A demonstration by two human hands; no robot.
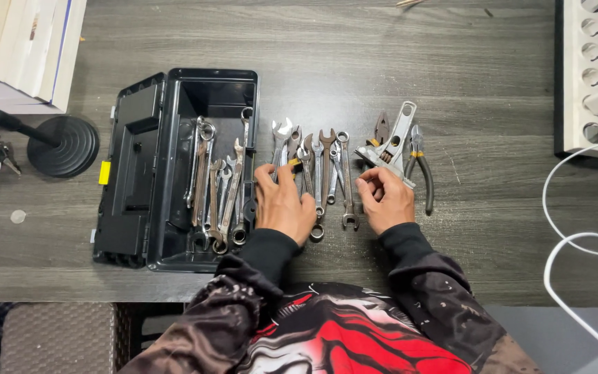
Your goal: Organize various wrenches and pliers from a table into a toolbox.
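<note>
Dark grey wood-grain tabletop fills most of the frame. Left of centre: open black plastic toolbox, its lid with a yellow latch folded out to the left, and a heap of steel wrenches lying in the tray.

Upper right edge — white multi-socket power strip with a white cable looping down the right side. Left edge: round black stand base.

Centre of frame: row of loose chrome combination wrenches laid side by side on the table, just right of the toolbox. Right of that row, a silver adjustable wrench lies tilted, touching a pair of black-handled pliers.

Left hand rests palm down on the left end of the wrench row, fingers curled onto a wrench with a yellow mark; whether it actually grips it, cannot tell. Right hand — fingers loosely bent, fingertips at the lower end of the adjustable wrench, touching it; no closed grasp visible.
</note>
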